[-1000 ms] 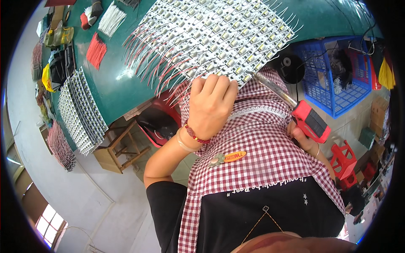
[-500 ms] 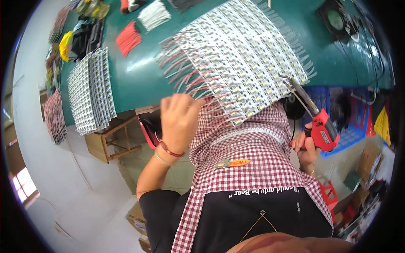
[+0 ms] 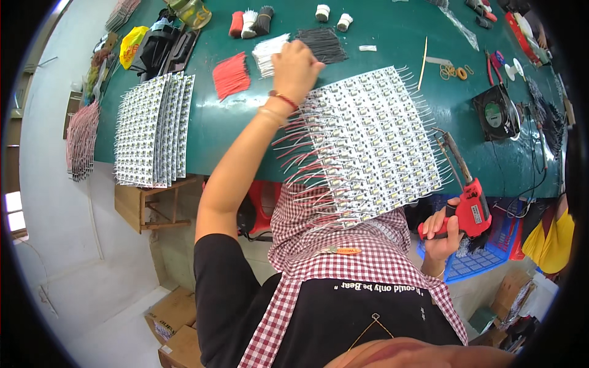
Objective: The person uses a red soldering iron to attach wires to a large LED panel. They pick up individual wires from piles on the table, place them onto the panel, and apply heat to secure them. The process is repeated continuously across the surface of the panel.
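Observation:
My left hand (image 3: 297,69) reaches over the far left corner of a large white LED circuit board panel (image 3: 377,147). Its fingers are bent and pressed together beside cut white wires (image 3: 269,54) and black wires (image 3: 322,44); what they pinch, if anything, cannot be made out. Red and white wires (image 3: 300,153) stick out along the panel's left side, and short pale wires line its right. The panel's near part overhangs the table toward my checked apron. My right hand (image 3: 440,236) grips a red soldering gun (image 3: 472,211), its metal tip just off the panel's right side.
Cut red wires (image 3: 232,75) lie left of the white ones. A stack of LED panels (image 3: 153,132) rests at the left table edge. On the right stand a black fan (image 3: 496,113) and pliers (image 3: 492,67). A blue crate (image 3: 485,251) sits below the table.
My left hand has moved away from the wires at the panel's left side, out to the loose cut wires. The view has shifted, showing more of the table. My right hand still holds the soldering gun.

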Demonstrator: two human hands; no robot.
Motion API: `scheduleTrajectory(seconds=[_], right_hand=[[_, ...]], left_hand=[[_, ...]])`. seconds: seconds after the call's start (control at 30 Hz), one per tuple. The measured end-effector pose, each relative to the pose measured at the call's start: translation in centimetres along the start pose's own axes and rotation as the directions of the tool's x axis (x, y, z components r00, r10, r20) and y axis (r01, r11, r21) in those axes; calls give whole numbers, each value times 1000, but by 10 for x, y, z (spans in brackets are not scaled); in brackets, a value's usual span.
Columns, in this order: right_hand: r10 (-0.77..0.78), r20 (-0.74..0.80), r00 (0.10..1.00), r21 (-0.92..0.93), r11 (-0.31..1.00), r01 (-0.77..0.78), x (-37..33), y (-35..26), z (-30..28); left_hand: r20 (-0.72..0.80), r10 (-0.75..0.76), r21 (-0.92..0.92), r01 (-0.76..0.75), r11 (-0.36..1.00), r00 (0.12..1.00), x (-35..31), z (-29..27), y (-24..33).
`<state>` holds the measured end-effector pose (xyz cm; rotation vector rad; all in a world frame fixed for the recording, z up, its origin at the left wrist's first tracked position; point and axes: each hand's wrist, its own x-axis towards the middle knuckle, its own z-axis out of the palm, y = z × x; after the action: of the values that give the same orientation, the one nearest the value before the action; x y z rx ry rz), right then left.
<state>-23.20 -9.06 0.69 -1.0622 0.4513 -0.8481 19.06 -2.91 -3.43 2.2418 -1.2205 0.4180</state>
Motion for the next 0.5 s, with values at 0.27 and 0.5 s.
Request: scheduleTrajectory(seconds=[0.27, 0.5], right_hand=[[-50, -33, 998, -42, 998, 48, 5, 1, 8], [-18, -37, 999, -45, 999, 17, 17, 1, 11]], left_hand=[[53, -144, 169, 133, 977, 988, 13, 20, 13], [251, -156, 266, 87, 960, 955, -8, 13, 8]])
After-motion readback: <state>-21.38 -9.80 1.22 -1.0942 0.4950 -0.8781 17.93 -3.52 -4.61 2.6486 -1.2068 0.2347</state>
